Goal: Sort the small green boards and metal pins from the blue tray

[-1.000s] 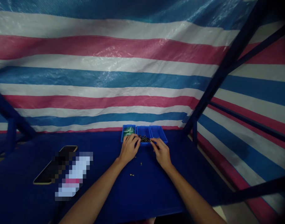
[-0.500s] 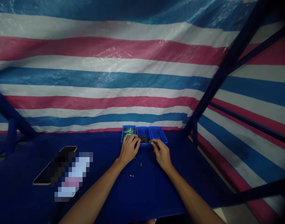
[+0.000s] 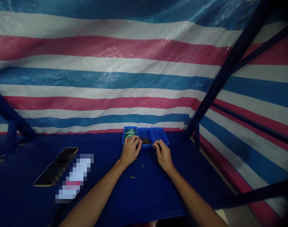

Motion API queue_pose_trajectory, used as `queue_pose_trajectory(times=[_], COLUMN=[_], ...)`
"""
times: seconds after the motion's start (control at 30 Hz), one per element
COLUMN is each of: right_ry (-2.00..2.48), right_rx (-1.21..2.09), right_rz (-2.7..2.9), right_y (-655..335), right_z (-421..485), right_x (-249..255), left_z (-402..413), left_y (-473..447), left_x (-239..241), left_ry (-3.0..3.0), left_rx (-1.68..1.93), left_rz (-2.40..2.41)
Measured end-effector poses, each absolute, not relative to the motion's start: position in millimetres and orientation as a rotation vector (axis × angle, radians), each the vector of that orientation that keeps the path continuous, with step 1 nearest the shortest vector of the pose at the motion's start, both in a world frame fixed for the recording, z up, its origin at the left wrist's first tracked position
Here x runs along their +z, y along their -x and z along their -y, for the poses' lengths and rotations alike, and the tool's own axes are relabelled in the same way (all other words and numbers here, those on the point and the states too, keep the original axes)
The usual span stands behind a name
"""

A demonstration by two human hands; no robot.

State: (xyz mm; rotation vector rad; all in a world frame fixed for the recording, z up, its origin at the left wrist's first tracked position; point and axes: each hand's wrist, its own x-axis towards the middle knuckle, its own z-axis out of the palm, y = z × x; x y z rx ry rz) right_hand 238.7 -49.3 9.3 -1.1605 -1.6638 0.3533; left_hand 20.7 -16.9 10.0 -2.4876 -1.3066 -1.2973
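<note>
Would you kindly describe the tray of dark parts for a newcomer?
At the back of the blue table, against the striped tarp, stands a row of blue trays. It is the middle tray; it alone holds a heap of small dark parts.

A row of trays [image 3: 160, 135] stands at the table's [image 3: 144, 195] far edge; a phone [image 3: 43, 178] lies on it, well left.

A blur patch [image 3: 73, 176] hides whatever lies beside the phone [image 3: 43, 178], and part of the phone too. The parts [image 3: 146, 140] in the tray [image 3: 160, 136] are too small to name; whether my right hand [image 3: 163, 154] pinches one I cannot tell. My left hand [image 3: 130, 151] covers the tray's near corner.
</note>
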Motion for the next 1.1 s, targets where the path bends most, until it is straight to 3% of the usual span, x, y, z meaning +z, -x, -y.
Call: queue_pose_trajectory(times=[0.2, 0.73, 1.1], right_ry=[1.166, 1.075, 1.103], right_rx=[0.278, 0.461, 0.348], right_rz=[1.705, 1.662, 1.709], right_y=[-238.9, -236.8, -237.0], right_z=[48.1, 49.7, 50.6], right_x=[2.9, 7.8, 10.9], left_z=[16.6, 17.2, 16.5], left_y=[-20.8, -21.2, -21.8], left_x=[9.7, 10.7, 9.7], left_ry=[2.483, 2.494, 2.498], left_rx=[-1.304, -1.304, -1.284], left_rz=[1.307, 1.305, 1.307])
